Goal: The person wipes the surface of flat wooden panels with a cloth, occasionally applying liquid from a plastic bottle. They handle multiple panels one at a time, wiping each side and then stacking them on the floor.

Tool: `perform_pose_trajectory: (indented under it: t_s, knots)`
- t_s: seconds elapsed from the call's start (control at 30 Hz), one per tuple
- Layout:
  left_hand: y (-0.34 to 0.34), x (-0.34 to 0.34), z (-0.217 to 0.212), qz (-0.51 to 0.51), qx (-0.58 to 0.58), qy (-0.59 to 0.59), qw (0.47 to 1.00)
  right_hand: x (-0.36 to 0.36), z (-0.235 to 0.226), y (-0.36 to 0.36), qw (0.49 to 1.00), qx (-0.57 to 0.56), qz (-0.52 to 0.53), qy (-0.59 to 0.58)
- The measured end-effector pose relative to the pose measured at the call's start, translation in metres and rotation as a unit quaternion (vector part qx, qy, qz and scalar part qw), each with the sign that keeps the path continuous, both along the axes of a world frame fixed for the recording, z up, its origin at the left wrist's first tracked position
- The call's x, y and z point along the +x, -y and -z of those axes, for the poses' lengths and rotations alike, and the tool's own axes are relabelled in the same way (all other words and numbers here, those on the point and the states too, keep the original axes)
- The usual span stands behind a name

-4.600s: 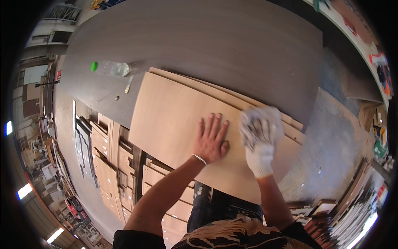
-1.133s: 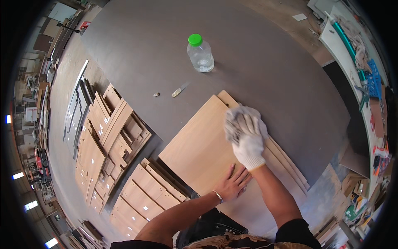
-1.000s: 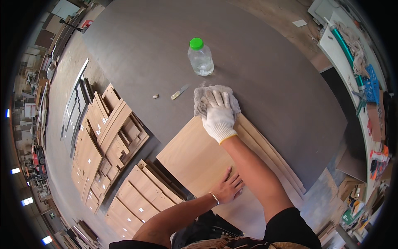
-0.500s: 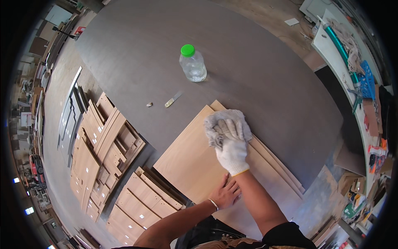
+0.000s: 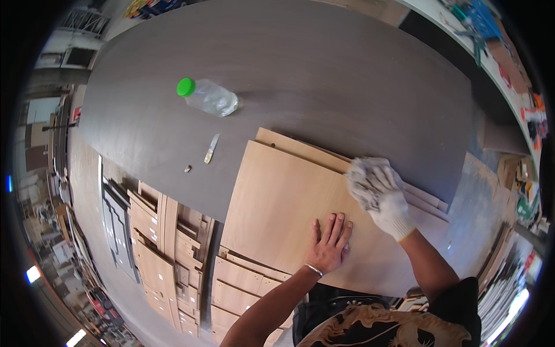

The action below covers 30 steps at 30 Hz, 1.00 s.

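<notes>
A light wood panel (image 5: 277, 202) lies on top of a small stack of similar boards at the near edge of the dark table. My left hand (image 5: 328, 247), bare and with a bracelet at the wrist, rests flat on it, fingers spread. My right hand (image 5: 386, 199) wears a white knitted glove and presses a fluffy grey cloth (image 5: 363, 173) onto the panel near its far right edge. The glove's fingers curve over the cloth, and the palm side is hidden.
On the dark table (image 5: 324, 75) stand a clear bottle with a green cap (image 5: 211, 98), a small knife (image 5: 212, 149) and a tiny brownish piece (image 5: 187, 169). Stacks of cut wood parts (image 5: 167, 254) lie at the lower left. A white bench with tools (image 5: 509, 87) curves along the right.
My gloved right hand has slid the cloth rightward along the panel. My left hand has moved farther onto the panel, its fingers now spread. The view has turned.
</notes>
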<state>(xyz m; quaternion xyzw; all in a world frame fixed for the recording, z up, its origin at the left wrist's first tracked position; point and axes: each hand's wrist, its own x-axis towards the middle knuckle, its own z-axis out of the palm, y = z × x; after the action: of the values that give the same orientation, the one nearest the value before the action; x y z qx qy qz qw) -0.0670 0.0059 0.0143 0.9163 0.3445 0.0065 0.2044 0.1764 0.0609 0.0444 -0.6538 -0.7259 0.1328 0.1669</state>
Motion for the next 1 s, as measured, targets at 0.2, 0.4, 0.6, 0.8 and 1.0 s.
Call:
perform_pose_trajectory:
  t_s: [0.2,0.4,0.6,0.8,1.0]
  knots:
    - [0.006,0.001,0.017,0.039,0.009,-0.005,0.999,-0.108,0.041,-0.156,0.998,0.026,-0.009,-0.052]
    - [-0.002,-0.008,0.014,0.022,0.053,-0.004,0.998,0.017,0.005,0.022,0.994,0.043,0.040,-0.092]
    - [-0.002,-0.007,0.011,0.035,0.064,-0.004,0.997,0.067,-0.003,0.147,0.986,-0.069,0.144,0.043]
    - [-0.006,-0.008,0.015,0.050,0.065,-0.019,0.996,-0.070,0.033,-0.057,0.996,-0.013,0.032,-0.082]
    - [-0.007,-0.010,0.008,0.049,0.106,-0.032,0.993,0.062,-0.007,0.148,0.976,-0.001,0.215,-0.036]
